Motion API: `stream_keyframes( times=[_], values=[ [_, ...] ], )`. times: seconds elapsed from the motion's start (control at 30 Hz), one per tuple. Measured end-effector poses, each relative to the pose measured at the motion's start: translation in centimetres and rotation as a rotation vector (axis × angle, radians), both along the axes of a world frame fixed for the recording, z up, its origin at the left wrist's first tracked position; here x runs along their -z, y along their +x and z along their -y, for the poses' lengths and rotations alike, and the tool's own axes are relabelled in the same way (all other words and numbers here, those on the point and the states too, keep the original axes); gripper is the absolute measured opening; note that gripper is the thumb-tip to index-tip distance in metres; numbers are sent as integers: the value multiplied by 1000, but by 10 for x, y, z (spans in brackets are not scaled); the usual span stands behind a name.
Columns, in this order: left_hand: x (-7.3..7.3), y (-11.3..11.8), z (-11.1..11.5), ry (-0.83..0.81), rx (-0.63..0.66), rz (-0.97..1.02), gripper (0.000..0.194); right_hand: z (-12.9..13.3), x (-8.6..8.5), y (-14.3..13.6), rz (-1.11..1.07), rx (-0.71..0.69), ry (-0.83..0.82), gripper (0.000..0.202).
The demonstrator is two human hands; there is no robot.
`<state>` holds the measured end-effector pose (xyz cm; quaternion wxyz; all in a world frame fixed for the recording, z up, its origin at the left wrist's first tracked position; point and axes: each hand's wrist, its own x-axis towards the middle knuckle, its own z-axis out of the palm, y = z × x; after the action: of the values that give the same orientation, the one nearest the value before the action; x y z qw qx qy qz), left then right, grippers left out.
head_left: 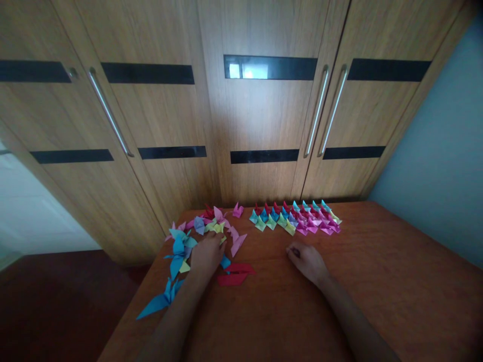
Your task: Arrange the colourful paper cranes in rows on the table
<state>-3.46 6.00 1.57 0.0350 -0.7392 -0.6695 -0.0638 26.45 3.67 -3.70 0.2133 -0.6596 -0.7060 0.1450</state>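
My left hand [207,252] reaches into a loose pile of folded paper pieces on the left of the table. Its fingers are bent around a small yellow origami piece [223,240], which they partly hide. Close by lie blue origami cranes [178,257], a pink folded piece [237,242] and a red folded piece [234,275]. My right hand [307,260] rests on the tabletop, fingers curled closed, with nothing visible in them. Beyond it stand neat rows of small origami pieces [294,217] in red, blue, green, yellow and pink.
The wooden table [287,317] backs onto a wooden wardrobe [260,115] with metal handles. A single pink piece [237,210] sits between the pile and the rows. Another blue crane [158,302] lies near the table's left edge.
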Motion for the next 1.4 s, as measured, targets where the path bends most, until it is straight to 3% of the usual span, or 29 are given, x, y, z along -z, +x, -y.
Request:
stream_keyframes(
  times=[0.3, 0.47, 0.6, 0.77, 0.93, 1.13, 1.4],
  values=[
    [-1, 0, 2, -33, 11, -3, 24, -2, 3, 1, -4, 7, 14, 21],
    [1, -5, 1, 59, 41, 16, 23, -3, 5, 2, -10, 6, 11, 21],
    [0, -2, 2, 212, 125, 215, 22, -3, 4, 1, -15, -4, 2, 22],
    [-4, 38, 5, 259, 355, 439, 19, -3, 3, 0, -24, 15, 8, 22],
    [-5, 98, 0, 131, 538, 307, 22, -6, 5, 1, -27, 70, 36, 25],
    [2, 140, -17, 73, 523, 142, 26, -8, 7, 2, -32, 59, 56, 25],
    [16, 154, -29, 32, 479, 117, 29, -8, 8, 1, -27, 50, 60, 20]
  ],
)
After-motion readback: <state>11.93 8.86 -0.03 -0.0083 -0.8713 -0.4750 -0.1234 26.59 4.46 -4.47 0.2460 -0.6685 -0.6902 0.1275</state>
